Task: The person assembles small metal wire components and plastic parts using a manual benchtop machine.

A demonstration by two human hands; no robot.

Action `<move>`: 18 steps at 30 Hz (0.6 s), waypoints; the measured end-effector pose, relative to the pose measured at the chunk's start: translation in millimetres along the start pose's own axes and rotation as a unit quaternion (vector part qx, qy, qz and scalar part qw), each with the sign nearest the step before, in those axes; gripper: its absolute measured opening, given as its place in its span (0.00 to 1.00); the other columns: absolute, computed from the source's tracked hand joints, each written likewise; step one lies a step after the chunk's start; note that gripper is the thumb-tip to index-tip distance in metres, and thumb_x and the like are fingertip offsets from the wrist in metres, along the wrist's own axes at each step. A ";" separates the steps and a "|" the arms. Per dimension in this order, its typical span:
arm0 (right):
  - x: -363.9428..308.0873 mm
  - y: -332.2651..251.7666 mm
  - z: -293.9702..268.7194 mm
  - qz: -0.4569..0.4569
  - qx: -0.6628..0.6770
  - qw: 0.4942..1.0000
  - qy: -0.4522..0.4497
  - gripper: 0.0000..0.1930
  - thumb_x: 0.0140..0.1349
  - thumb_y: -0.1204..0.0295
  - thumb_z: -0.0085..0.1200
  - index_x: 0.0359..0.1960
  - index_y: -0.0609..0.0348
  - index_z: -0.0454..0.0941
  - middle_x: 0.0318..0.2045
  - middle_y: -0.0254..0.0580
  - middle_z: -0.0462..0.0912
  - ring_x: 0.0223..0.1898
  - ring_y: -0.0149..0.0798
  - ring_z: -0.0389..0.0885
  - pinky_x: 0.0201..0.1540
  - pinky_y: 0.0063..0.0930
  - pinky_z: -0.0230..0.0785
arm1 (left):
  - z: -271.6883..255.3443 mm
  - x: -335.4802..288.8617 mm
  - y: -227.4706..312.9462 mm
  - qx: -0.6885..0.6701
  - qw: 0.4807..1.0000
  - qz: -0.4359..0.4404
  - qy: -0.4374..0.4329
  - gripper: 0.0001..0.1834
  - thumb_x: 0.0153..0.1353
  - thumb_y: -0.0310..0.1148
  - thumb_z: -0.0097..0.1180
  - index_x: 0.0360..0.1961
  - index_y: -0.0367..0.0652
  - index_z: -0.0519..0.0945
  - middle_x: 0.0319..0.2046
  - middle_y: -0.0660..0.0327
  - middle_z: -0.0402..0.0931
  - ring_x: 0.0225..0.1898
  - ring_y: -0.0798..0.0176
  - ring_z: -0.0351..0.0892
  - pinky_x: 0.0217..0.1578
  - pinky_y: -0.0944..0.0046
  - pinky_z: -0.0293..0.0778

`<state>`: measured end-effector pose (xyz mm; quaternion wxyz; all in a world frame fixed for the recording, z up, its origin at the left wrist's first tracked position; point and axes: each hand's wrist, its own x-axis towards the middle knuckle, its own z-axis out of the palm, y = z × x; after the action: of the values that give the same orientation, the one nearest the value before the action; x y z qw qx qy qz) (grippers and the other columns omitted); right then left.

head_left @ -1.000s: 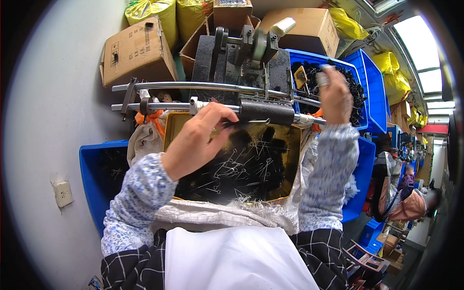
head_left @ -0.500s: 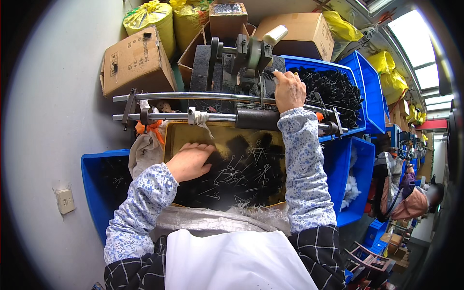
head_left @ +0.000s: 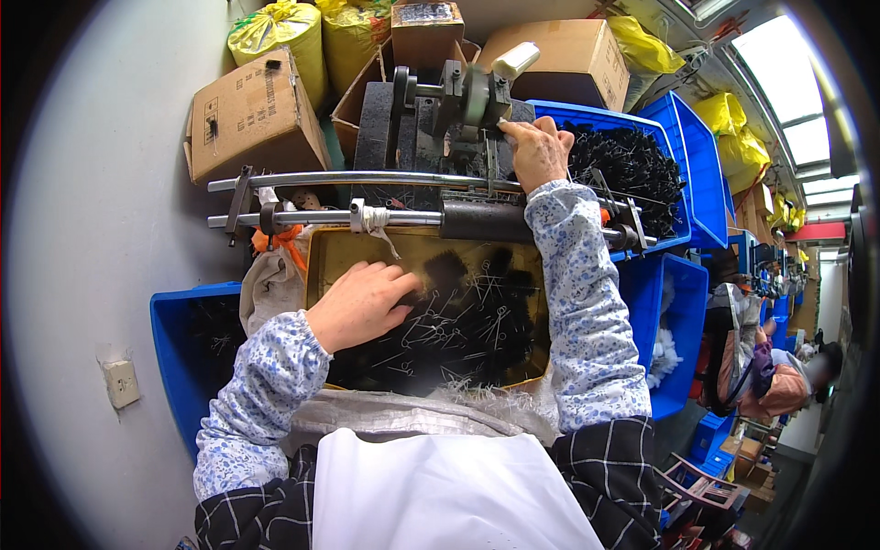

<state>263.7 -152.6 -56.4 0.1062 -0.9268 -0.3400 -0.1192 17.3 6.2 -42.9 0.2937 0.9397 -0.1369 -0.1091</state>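
Note:
My left hand [head_left: 363,304] hovers over the left part of a yellow tray [head_left: 321,246], fingers stretched forward and slightly bent, with nothing seen in them. Many small black-bristled brushes with looped wire handles [head_left: 449,321] lie heaped in this tray. At the machine [head_left: 423,137] in front, my right hand [head_left: 539,152] reaches past two horizontal metal bars [head_left: 403,218]. Its thumb and forefinger are drawn together close beside the machine's round wheel [head_left: 476,95]; whatever is between them is too small to make out. A pale tip shows at the forefinger.
Right of the machine stands a blue bin [head_left: 683,174] full of black brushes [head_left: 628,165]. Another blue bin [head_left: 197,367] is at the left, by the wall. Cardboard boxes [head_left: 247,119] and yellow sacks [head_left: 280,46] crowd the back. A person [head_left: 779,376] sits far right.
My right hand has shifted left and slightly up toward the wheel, its forefinger now extended. My left hand has moved a little up and right over the tray.

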 end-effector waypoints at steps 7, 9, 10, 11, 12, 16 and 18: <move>-27.2 7.1 -6.0 0.074 -0.089 0.993 0.008 0.20 0.51 0.65 0.53 0.46 0.57 0.73 0.41 0.40 0.77 0.45 0.39 0.69 0.45 0.39 0.56 | -29.2 -14.4 8.6 -0.068 0.987 -0.011 0.146 0.14 0.53 0.28 0.56 0.41 0.41 0.72 0.37 0.55 0.73 0.41 0.53 0.72 0.44 0.59 0.67; -27.4 7.3 -0.1 0.080 -0.055 0.995 0.008 0.20 0.51 0.65 0.53 0.46 0.57 0.73 0.41 0.41 0.77 0.46 0.40 0.70 0.45 0.40 0.57 | -33.2 -17.9 8.1 -0.074 0.981 -0.002 0.178 0.14 0.53 0.27 0.56 0.41 0.40 0.71 0.37 0.54 0.74 0.40 0.52 0.73 0.43 0.59 0.68; -26.5 6.9 1.4 0.087 -0.019 0.996 0.008 0.19 0.52 0.65 0.53 0.46 0.58 0.73 0.41 0.41 0.77 0.46 0.41 0.71 0.45 0.41 0.58 | -35.7 -19.3 8.5 -0.079 0.975 0.008 0.209 0.14 0.52 0.27 0.56 0.40 0.39 0.71 0.36 0.54 0.74 0.39 0.51 0.74 0.41 0.59 0.70; -26.2 5.1 3.0 0.078 -0.015 0.997 0.017 0.19 0.52 0.66 0.53 0.46 0.59 0.73 0.41 0.43 0.78 0.46 0.42 0.72 0.44 0.42 0.60 | -42.0 -21.8 11.8 -0.106 0.977 -0.018 0.184 0.13 0.53 0.26 0.56 0.40 0.40 0.70 0.36 0.54 0.74 0.39 0.51 0.74 0.40 0.59 0.71; -24.7 0.1 4.3 0.076 -0.014 0.997 0.017 0.19 0.52 0.66 0.53 0.46 0.59 0.73 0.41 0.43 0.78 0.46 0.42 0.72 0.44 0.42 0.60 | -42.6 -22.7 10.6 -0.105 0.977 -0.020 0.185 0.13 0.53 0.26 0.56 0.40 0.40 0.70 0.36 0.54 0.74 0.39 0.51 0.74 0.40 0.59 0.71; -17.1 -31.9 9.8 0.068 -0.013 0.997 0.031 0.15 0.50 0.69 0.53 0.41 0.59 0.74 0.38 0.42 0.78 0.44 0.41 0.73 0.43 0.41 0.62 | -45.3 -23.9 10.3 -0.130 0.972 -0.033 0.193 0.13 0.54 0.26 0.55 0.41 0.38 0.70 0.36 0.54 0.74 0.39 0.52 0.74 0.41 0.61 0.71; -15.5 -49.1 9.4 0.054 -0.033 0.998 0.017 0.15 0.51 0.68 0.53 0.41 0.58 0.74 0.38 0.40 0.78 0.43 0.40 0.74 0.42 0.39 0.61 | -45.8 -25.9 12.5 -0.146 0.970 -0.054 0.189 0.13 0.54 0.25 0.55 0.41 0.38 0.70 0.37 0.54 0.73 0.40 0.53 0.74 0.41 0.62 0.71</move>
<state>221.5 -122.7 -64.1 0.0878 -0.9446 -0.2836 -0.1397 3.7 28.6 4.4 0.4418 0.8964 -0.0105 0.0355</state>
